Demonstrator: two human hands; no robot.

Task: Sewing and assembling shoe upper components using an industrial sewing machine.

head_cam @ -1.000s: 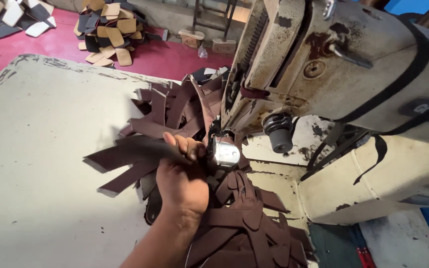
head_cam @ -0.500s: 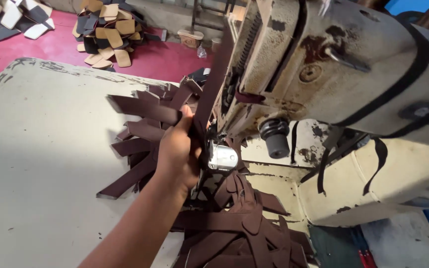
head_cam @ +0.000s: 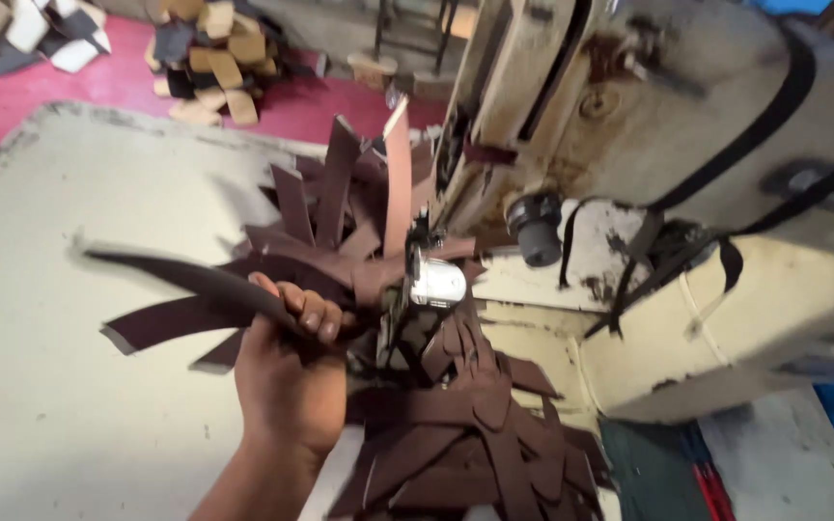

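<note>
- A long dark brown leather strip (head_cam: 185,275) lies in the grip of the left hand (head_cam: 291,371); it runs out to the left above the tabletop (head_cam: 60,405), curved and blurred, its free end well clear of the hand.
- The fingers (head_cam: 313,316) are curled tight over the strip, pressed together, knuckles toward the camera; the thumb is hidden.
- The hand sits at the near edge of a heap of brown leather strips (head_cam: 340,222) that fans out over the tabletop, some pieces standing upright against the machine.
- Just to the right of the fingers is the small shiny metal part (head_cam: 436,283) at the foot of the sewing machine (head_cam: 629,125), a worn cream body with dark straps across it.
- A second pile of brown cut pieces (head_cam: 475,444) spreads below the machine, touching the wrist.
- On the pink floor (head_cam: 50,106) beyond the tabletop lie scattered tan and dark offcuts (head_cam: 209,58).
- The right hand is out of sight.
</note>
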